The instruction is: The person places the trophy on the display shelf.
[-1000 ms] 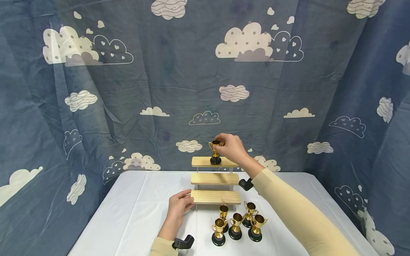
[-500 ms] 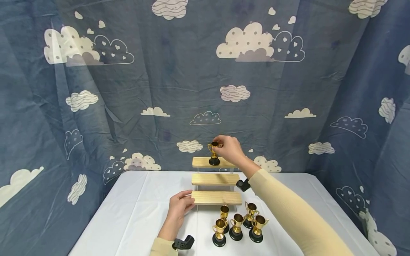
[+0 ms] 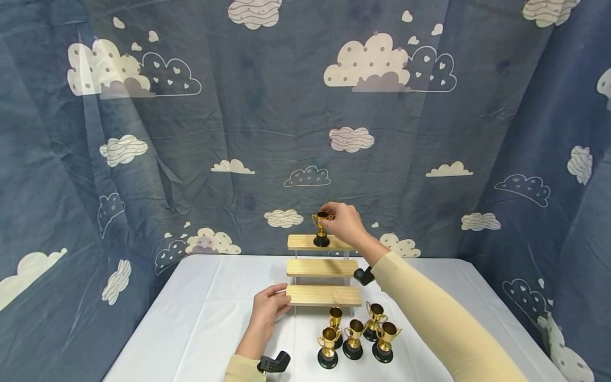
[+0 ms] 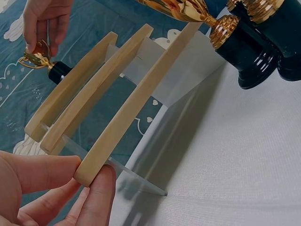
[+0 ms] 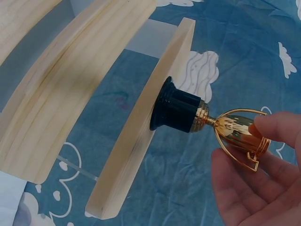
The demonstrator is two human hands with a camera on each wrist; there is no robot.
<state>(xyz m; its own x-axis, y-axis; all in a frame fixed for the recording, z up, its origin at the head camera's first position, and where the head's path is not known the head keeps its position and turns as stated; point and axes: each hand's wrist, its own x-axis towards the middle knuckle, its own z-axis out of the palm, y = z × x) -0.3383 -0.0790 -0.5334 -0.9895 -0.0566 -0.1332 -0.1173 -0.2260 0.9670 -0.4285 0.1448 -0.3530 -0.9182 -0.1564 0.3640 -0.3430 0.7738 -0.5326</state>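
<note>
A three-tier wooden display stand [image 3: 323,295] with clear supports stands on the white table. On its top tier is a gold trophy cup [image 5: 235,131] with a black base, upright, base against the board. My right hand [image 3: 345,223] pinches the cup's bowl by the handles between thumb and fingers. At the left end of the lowest tier, my left hand [image 3: 268,307] pinches the board, thumb on one face and fingers on the other, as the left wrist view shows. Several more gold trophy cups [image 3: 354,339] stand in front of the stand, to the right.
The white-covered table [image 3: 205,318] extends on both sides of the stand. Behind it hangs a blue curtain [image 3: 258,132] with cloud prints, which also closes off both sides. The right forearm [image 3: 439,313] reaches over the table, beside the standing cups.
The right hand, with the trophy cup, shifts slightly left along the top tier and then slightly back right. The left hand stays on the lowest board.
</note>
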